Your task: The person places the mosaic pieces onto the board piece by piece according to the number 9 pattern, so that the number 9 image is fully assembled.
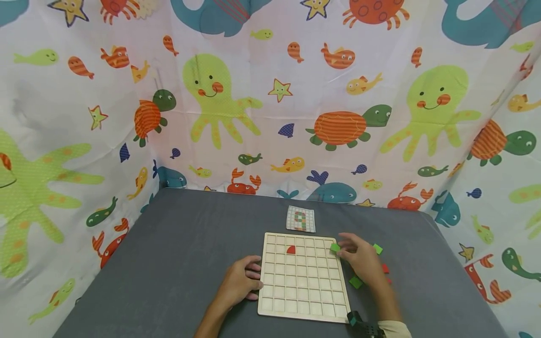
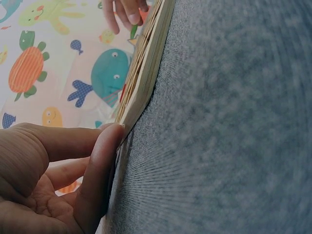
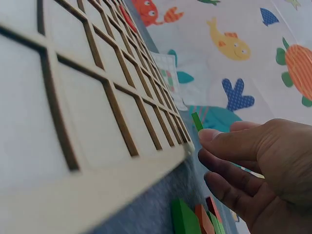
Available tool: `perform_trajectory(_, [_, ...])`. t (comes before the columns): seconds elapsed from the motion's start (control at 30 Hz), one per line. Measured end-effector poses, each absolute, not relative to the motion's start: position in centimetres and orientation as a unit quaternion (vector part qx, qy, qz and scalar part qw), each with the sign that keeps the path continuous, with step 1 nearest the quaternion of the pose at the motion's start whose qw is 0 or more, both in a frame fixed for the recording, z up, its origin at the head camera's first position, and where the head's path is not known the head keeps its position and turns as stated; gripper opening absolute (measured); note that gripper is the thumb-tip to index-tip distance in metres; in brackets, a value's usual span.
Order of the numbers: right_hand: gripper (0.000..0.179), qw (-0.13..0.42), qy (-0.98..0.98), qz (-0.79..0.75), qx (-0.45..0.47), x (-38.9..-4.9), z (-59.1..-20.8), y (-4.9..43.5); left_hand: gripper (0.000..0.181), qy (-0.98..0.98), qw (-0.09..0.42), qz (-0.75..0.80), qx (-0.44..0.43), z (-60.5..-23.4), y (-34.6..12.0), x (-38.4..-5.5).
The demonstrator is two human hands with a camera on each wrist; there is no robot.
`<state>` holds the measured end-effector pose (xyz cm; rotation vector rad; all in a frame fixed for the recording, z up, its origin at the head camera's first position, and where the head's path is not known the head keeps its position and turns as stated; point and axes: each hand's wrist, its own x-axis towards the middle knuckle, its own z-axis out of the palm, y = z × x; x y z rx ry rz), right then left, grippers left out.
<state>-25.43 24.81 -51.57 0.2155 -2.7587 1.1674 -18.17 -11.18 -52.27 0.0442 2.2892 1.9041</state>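
A square wooden grid board [image 1: 302, 283] lies on the grey table, with a red quarter-round piece [image 1: 291, 250] in one of its upper cells. My left hand [image 1: 239, 281] holds the board's left edge; up close in the left wrist view, thumb [image 2: 100, 170] and index finger meet at the rim. Over the board's upper right corner, my right hand [image 1: 363, 258] pinches a small green tile [image 1: 335, 247] between thumb and finger. In the right wrist view this green tile [image 3: 197, 121] is seen edge-on, above the board's surface.
Loose green tiles [image 1: 356, 282] and red pieces [image 1: 385, 268] lie right of the board, partly hidden by my right arm. A pattern card [image 1: 300, 219] with a coloured grid lies behind the board. Printed fabric [image 1: 253, 108] hangs around the table's back and sides.
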Motion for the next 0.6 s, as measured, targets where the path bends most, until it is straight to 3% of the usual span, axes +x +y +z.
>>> perform_trajectory(0.3, [0.053, 0.069, -0.910, 0.394, 0.107, -25.4, -51.8, 23.1, 0.070, 0.767, 0.080, 0.637, 0.018, -52.3, -11.0, -18.2])
perform_trajectory(0.6, [0.053, 0.035, -0.897, 0.426, 0.113, -25.2, -51.6, 20.7, 0.071, 0.768, 0.077, 0.635, 0.015, -52.3, -11.1, -18.2])
